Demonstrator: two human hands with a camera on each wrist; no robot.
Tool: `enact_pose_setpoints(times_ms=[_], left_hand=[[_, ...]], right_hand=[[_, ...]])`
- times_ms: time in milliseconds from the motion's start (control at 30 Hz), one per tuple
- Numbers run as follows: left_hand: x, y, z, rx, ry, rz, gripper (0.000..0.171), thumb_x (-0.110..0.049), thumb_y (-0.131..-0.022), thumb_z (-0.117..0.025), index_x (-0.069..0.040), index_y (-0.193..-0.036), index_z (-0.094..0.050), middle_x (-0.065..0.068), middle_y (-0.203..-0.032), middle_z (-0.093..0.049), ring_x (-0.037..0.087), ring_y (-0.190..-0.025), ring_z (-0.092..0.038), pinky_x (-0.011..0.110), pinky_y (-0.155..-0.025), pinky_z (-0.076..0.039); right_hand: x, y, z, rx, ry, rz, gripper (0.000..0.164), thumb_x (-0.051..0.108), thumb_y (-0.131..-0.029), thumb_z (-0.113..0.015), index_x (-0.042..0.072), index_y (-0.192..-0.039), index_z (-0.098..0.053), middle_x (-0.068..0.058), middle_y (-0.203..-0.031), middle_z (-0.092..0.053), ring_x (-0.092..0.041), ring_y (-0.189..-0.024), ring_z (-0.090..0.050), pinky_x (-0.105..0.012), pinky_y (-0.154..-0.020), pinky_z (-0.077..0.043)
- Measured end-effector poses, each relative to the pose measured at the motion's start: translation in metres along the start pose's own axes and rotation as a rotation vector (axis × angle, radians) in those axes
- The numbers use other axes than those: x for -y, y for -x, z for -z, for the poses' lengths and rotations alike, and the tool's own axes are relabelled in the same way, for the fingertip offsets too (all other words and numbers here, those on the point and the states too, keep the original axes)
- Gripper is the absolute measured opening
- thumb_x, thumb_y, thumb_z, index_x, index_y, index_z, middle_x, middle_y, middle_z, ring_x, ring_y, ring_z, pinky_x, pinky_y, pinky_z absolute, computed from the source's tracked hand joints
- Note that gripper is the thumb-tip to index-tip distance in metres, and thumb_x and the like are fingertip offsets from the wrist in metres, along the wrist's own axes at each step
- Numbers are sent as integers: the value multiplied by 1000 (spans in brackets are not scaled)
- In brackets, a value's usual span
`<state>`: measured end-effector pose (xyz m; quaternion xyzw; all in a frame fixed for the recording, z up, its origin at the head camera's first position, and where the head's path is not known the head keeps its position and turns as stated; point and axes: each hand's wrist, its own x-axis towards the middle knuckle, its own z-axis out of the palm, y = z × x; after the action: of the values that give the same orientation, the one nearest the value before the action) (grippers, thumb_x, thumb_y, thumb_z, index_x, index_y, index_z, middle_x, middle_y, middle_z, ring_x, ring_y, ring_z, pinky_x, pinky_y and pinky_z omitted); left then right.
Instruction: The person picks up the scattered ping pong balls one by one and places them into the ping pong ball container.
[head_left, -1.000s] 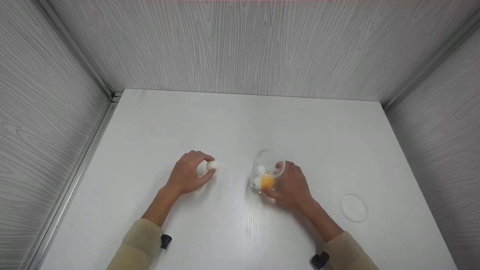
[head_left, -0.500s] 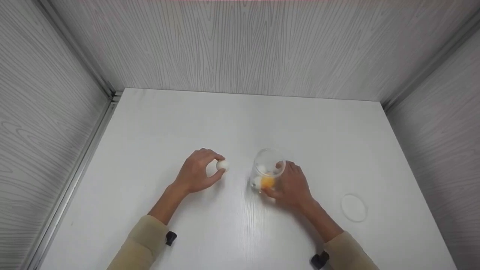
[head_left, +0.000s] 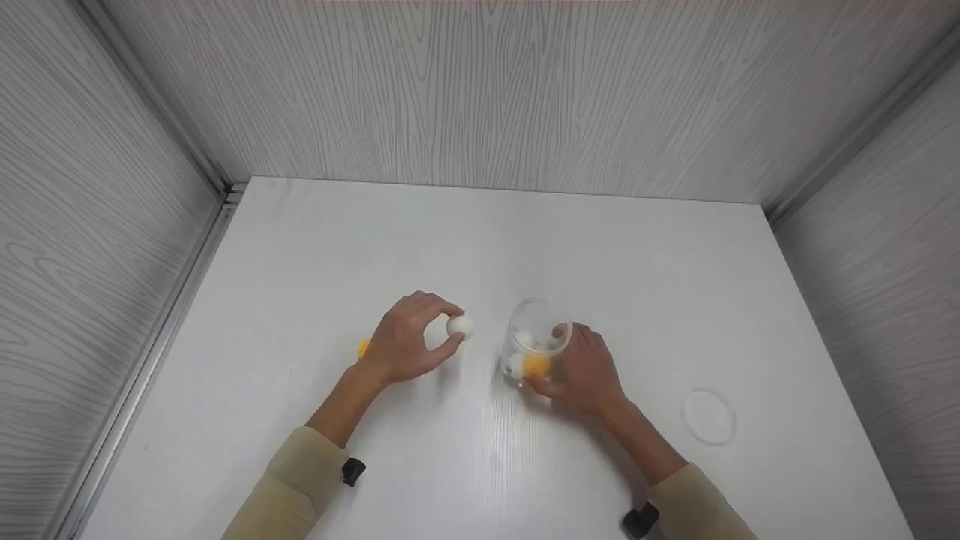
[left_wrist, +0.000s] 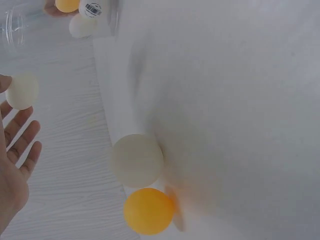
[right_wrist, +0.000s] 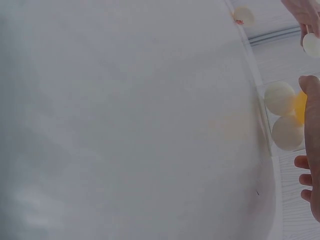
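My left hand pinches a white ping-pong ball between thumb and fingertips, left of a clear plastic jar and apart from it. The jar stands upright on the table, and my right hand grips its right side. An orange ping-pong ball and several white ones lie inside the jar. One white ball there carries a printed mark. Below the left hand, a loose white ball and an orange ball sit on the table; in the head view the left hand hides most of them.
A thin clear ring-shaped lid lies flat at the right, beside the right forearm. Grey wood-grain panels enclose the white table at the back and both sides.
My left hand has moved right and slightly away from me with the white ball, closer to the jar. An orange ball now shows behind it. The right hand and jar have stayed put.
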<state>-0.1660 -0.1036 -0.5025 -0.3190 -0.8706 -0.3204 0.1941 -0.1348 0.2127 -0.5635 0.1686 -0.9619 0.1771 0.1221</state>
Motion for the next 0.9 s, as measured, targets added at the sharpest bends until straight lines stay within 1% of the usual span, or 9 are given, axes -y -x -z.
enact_pose_setpoints(times_ms=[167, 267, 467, 733, 900], left_hand=[[-8, -8, -2, -13, 26, -8, 23, -25, -91, -79, -12, -110, -76, 1, -103, -80, 22, -96, -72, 39, -88, -61], [-12, -12, -3, -23, 41, -16, 23, -25, -91, -79, -12, -110, -76, 1, -104, -80, 20, -96, -71, 38, -89, -61], [-23, -19, -3, -34, 78, -22, 24, -25, -91, -79, -13, -111, -76, 0, -106, -79, 21, -97, -71, 36, -90, -61], [-33, -28, -7, -66, 115, -63, 24, -24, -90, -80, -12, -111, -77, 1, -106, -79, 19, -98, -70, 36, -92, -60], [-38, -35, -11, -89, 132, -80, 24, -23, -90, -80, -12, -111, -76, 1, -106, -79, 20, -98, -70, 37, -92, -59]], right_hand=[[-1, 0, 0, -9, 10, 18, 81, 62, -78, -75, -1, -127, -57, -18, -116, -67, -36, -108, -63, -52, -98, -55], [-1, 0, 0, -19, 19, 31, 81, 62, -79, -76, -1, -127, -57, -17, -115, -68, -35, -106, -63, -51, -97, -56], [0, 0, -2, -30, 25, 32, 80, 63, -79, -76, 0, -125, -58, -17, -113, -68, -33, -102, -63, -50, -95, -57], [0, -1, -2, -25, 17, 28, 79, 61, -79, -78, 0, -125, -57, -16, -111, -67, -33, -100, -62, -51, -94, -58], [-1, 0, -2, -39, 7, 50, 77, 59, -79, -78, 1, -124, -56, -15, -110, -67, -33, -101, -63, -51, -93, -57]])
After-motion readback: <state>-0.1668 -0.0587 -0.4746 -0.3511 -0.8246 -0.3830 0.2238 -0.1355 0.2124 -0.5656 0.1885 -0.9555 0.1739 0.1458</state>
